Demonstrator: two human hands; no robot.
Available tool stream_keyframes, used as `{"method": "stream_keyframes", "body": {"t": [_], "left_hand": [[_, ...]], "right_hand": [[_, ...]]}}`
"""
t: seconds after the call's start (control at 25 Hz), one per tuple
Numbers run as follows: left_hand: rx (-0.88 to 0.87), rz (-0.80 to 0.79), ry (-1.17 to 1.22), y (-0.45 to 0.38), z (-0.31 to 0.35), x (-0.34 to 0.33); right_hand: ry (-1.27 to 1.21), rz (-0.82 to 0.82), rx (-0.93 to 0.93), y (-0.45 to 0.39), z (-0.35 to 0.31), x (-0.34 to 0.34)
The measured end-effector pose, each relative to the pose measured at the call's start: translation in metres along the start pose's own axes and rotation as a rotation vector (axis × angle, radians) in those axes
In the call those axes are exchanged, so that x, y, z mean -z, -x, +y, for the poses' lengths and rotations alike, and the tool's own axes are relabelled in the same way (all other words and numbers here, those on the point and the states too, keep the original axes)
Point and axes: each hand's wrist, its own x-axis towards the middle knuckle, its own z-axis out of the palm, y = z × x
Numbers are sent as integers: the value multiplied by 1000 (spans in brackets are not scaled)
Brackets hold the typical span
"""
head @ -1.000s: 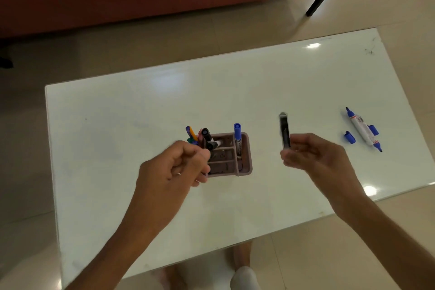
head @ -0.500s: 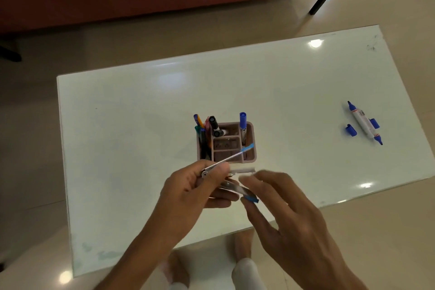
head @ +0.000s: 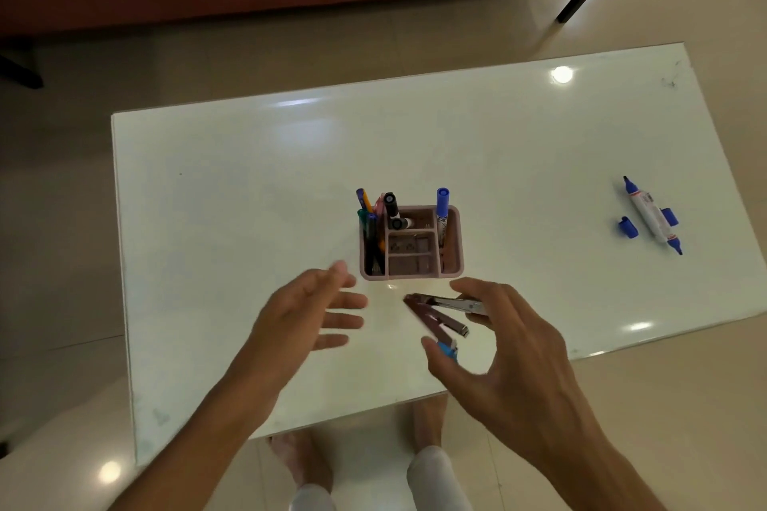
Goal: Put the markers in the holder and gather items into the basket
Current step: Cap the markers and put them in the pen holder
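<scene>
Nearest, over table (head: 207, 220): right hand (head: 510, 348) pinching hinged-open stapler (head: 442, 313) between thumb and fingers; left hand (head: 309, 311) beside it, empty, fingers spread. Just beyond: holder (head: 454, 239) with pens and blue marker (head: 442, 205) upright. Far right: uncapped marker (head: 649, 214) lying flat, two caps (head: 628, 227) beside it.

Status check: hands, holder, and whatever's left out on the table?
Left hand open, empty. Right hand holds an opened stapler just short of the holder. Blue marker and two caps loose, far right. Nothing in the way.
</scene>
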Motion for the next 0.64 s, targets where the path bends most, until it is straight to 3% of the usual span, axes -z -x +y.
{"method": "stream_keyframes", "body": {"t": [0.24,0.64], "left_hand": [[49,119,0,-19,-27,23],[92,126,-32,-37,-45,22]], "right_hand": [[19,234,-105,-21,0,-16],[-210,237,-222,-75,-20,-27]]}}
